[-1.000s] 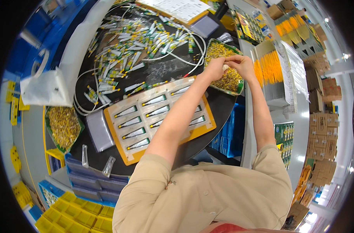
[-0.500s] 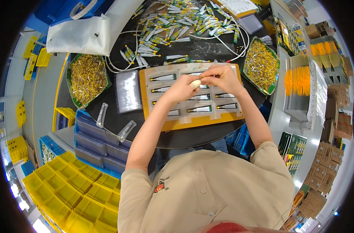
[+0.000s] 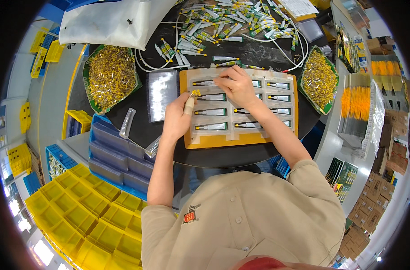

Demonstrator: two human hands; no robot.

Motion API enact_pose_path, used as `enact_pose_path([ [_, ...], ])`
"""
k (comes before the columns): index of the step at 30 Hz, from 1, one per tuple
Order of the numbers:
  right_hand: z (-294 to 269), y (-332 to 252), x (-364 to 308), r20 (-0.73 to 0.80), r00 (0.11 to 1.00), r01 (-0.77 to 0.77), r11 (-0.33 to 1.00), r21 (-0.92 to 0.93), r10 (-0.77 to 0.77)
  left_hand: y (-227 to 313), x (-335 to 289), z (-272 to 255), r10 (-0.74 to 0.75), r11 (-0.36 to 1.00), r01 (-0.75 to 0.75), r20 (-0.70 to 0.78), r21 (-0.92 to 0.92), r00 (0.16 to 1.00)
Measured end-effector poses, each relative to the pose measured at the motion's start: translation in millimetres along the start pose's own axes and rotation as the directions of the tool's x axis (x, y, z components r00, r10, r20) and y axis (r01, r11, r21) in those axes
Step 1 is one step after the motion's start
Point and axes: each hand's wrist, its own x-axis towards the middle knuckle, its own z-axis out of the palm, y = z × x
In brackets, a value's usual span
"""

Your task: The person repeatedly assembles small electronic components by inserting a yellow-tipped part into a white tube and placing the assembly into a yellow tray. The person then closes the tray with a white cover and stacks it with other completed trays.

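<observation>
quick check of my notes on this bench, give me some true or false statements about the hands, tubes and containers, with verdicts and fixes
1. The left hand holds a small bunch of yellow-tipped pieces. True.
2. The right hand is inside a green-edged container. False: it is over the orange-edged board that holds tubes in rows.
3. Green-edged containers stand on both sides of the board, one left and one right. True.
4. The loose pile of tubes lies nearer the person than the board. False: it lies beyond the board.
5. The yellow plastic bins are at lower left. True.
</observation>
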Motion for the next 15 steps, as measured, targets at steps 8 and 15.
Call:
enact_pose_path([
  [8,-34,-34,-13,0.45,0.863,-0.445,0.769,0.459,0.231,1,-2,31,0.231,0.928,-0.241,0.071,0.283,0.97],
  [15,-76,-13,-46,0.361,0.902,-0.34,0.905,0.257,0.237,19,5,50,0.276,0.911,-0.334,0.242,0.242,0.93],
])
